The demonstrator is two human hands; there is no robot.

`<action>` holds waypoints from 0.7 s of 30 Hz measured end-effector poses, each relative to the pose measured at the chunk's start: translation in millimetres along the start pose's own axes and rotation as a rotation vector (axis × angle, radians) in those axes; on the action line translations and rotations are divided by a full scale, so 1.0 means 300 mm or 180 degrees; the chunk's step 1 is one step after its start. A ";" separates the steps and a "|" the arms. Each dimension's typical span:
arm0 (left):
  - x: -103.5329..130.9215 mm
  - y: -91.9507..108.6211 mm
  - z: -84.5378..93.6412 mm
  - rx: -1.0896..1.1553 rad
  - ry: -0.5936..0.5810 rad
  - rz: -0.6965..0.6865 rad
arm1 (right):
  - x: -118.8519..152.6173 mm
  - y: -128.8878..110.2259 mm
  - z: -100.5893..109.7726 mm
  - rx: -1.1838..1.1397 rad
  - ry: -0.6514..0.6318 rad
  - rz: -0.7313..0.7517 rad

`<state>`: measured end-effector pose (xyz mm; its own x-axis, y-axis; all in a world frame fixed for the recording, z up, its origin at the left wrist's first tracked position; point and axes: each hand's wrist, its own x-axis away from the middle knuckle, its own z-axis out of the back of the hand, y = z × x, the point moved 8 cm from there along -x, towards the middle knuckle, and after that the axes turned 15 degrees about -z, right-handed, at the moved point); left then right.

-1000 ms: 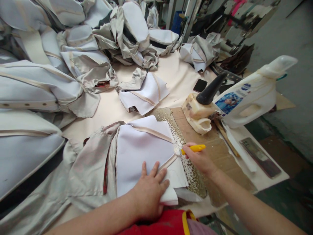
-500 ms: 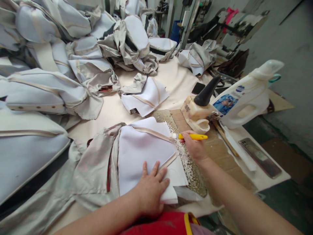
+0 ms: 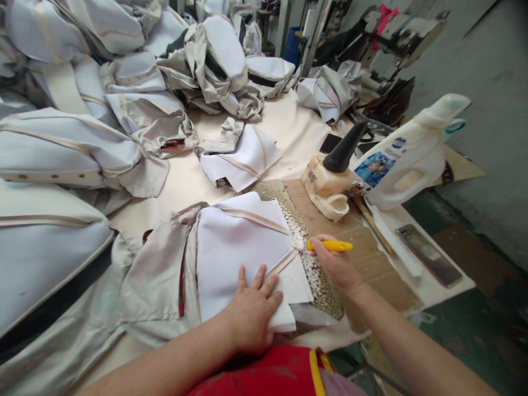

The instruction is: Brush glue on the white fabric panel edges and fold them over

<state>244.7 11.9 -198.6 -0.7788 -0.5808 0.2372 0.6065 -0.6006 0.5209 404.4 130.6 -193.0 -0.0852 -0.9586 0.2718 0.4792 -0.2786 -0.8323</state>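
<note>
My left hand (image 3: 253, 308) lies flat with spread fingers on a white fabric piece (image 3: 235, 242), which has beige strips along its edges and grey cloth (image 3: 154, 261) attached at its left. In my right hand (image 3: 336, 264) is a brush with a yellow handle (image 3: 332, 246), gripped near its bristles. The whitish bristle end (image 3: 300, 245) touches the right corner of the piece, where the beige strips come close together. Beneath that corner lies a board (image 3: 324, 286) crusted with pale dried spots.
A cut-open plastic container (image 3: 324, 187) with a black cone (image 3: 346, 147) stands on cardboard (image 3: 363, 247) beyond my right hand. Right of it are a large white jug (image 3: 412, 159), a wooden stick (image 3: 373, 224) and a phone (image 3: 429, 254). Similar sewn pieces (image 3: 243, 157) pile up behind and left.
The brush has moved down along the piece's right edge from the upper strip's end to the corner. My left hand stays pressed on the fabric. The whole view has shifted slightly.
</note>
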 end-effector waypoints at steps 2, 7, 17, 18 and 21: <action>-0.001 0.000 0.000 -0.0002 -0.0011 0.0003 | 0.041 0.003 0.001 0.0149 -0.0069 0.0036; -0.002 -0.001 -0.010 -0.0005 -0.0058 -0.0037 | 0.184 0.033 0.017 0.0554 -0.0298 0.0192; -0.006 0.003 -0.016 -0.0111 -0.0053 -0.0074 | 0.212 0.039 0.054 0.0408 -0.0152 0.0210; -0.006 0.002 -0.016 -0.0124 -0.0064 -0.0063 | 0.203 0.033 0.049 0.0424 -0.0139 0.0275; -0.007 0.002 -0.019 -0.0154 -0.0085 -0.0061 | 0.216 0.040 0.028 0.0627 -0.0327 0.0373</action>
<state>247.5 9.6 -203.4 -0.7939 -0.5543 0.2497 0.5980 -0.6377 0.4856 411.8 65.7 -181.4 0.0653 -0.9698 0.2351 0.6424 -0.1394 -0.7536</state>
